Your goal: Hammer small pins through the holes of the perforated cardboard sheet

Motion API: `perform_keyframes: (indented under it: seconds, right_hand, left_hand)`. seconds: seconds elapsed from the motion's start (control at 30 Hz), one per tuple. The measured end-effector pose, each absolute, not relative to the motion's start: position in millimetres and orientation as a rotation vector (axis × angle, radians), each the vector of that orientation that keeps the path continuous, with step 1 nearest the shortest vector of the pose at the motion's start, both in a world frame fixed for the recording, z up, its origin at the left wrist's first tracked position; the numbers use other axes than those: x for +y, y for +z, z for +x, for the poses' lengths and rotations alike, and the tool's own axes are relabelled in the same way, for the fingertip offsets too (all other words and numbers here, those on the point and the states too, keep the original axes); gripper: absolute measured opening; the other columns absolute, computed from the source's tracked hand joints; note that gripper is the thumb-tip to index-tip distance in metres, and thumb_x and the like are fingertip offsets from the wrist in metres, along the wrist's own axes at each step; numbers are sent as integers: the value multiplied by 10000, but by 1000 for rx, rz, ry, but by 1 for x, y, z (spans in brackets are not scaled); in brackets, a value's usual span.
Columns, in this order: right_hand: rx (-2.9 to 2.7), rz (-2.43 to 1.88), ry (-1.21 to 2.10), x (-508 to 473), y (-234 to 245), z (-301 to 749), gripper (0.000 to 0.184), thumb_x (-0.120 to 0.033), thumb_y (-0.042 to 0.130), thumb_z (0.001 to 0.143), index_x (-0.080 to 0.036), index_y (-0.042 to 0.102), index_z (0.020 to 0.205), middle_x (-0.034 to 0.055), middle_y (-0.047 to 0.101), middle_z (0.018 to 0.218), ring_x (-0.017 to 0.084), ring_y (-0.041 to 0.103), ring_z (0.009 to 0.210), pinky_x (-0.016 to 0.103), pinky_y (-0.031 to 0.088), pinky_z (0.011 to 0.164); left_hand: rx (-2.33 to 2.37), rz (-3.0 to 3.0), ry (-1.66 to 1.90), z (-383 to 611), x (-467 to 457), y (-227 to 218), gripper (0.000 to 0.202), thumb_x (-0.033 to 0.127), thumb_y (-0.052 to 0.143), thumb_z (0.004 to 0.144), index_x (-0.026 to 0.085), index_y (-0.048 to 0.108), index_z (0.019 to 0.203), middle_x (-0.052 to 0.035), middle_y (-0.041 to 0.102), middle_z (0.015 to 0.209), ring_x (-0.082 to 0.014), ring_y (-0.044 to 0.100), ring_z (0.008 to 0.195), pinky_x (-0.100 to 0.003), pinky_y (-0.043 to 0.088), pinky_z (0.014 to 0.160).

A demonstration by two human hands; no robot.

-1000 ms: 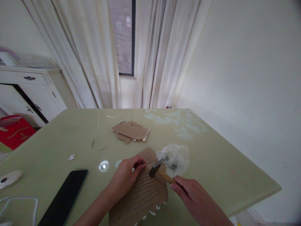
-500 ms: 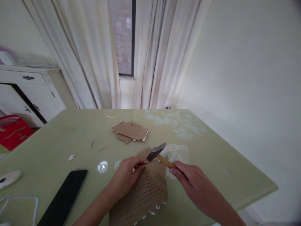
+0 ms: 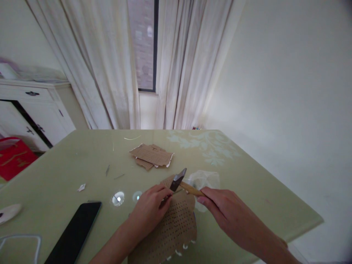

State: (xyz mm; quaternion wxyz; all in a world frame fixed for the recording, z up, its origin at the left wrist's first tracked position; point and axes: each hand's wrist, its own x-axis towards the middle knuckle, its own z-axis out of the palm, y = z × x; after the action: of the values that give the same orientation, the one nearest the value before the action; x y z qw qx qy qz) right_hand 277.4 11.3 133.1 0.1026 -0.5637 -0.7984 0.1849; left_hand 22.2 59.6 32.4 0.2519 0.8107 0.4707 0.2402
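My right hand (image 3: 227, 211) is wrapped round the wooden handle of a hammer (image 3: 192, 189). The hammer's dark metal head is tilted just above the fingertips of my left hand (image 3: 151, 205); whether it touches anything cannot be made out. My left hand is pinched closed over a brown cardboard piece (image 3: 180, 220) covered in rows of small holes. Whatever lies between its fingers is too small and hidden to name. The cardboard has torn white bits along its near right edge, and part of it is under my left hand and forearm.
More torn cardboard pieces (image 3: 154, 155) lie stacked farther back on the table (image 3: 247, 176). A clear plastic bag (image 3: 205, 179) is beyond the hammer. Left of my hands are thin metal pins (image 3: 119, 176), a white scrap (image 3: 81, 187), a black phone-like slab (image 3: 75, 231) and a white cable (image 3: 38, 242).
The hammer head has shifted slightly left and tipped steeper, closer over my left fingers. My left hand has turned a little, its fingers covering more of the pinched spot.
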Motion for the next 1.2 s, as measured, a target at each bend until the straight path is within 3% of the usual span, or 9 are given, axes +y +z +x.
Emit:
perform_keyframes:
  seconds: [0.63,0.73,0.83,0.9,0.97,1.2]
  right_hand:
    - [-2331,-1681,519,8,103,271,347,-372,441,1157,-232,698,970,48,789,907,259,746,872,356,484,789]
    - [-2340,-1666,536,7,102,272,360,-386,439,1159,-237,691,948,37,781,886,256,741,850,355,485,782]
    - [-2295,-1664,524,5,106,275,328,-397,473,1147,-247,691,953,34,788,906,263,751,890,356,492,809]
    - [-2249,-1667,522,4,108,276,332,-408,471,1146,-254,683,943,27,785,894,256,754,883,350,494,804]
    - [-2239,-1667,526,4,107,275,338,-410,459,1149,-255,686,952,27,788,893,250,755,874,346,497,796]
    - [-2343,-1688,510,7,95,266,344,-374,452,1149,-245,703,954,40,808,901,257,765,868,346,499,789]
  left_hand:
    - [1288,2198,554,23,62,32,292,217,542,1002,236,807,880,-60,775,993,-225,730,937,-306,530,855]
    - [1294,2183,545,22,60,34,277,220,544,1002,245,805,914,-56,780,1044,-225,732,986,-312,533,903]
    - [1354,2188,518,18,54,39,166,331,669,968,254,799,1038,-67,766,1195,-269,709,1107,-374,517,1013]
    - [1419,2196,469,16,50,42,287,427,777,897,267,785,1135,-76,746,1266,-310,686,1168,-425,501,1058]
    - [1454,2190,409,15,48,44,367,478,811,866,274,775,1169,-76,743,1264,-321,686,1169,-439,504,1051]
    - [1455,2148,352,16,50,44,316,463,788,888,246,769,1118,-88,737,1233,-329,700,1153,-438,513,1019]
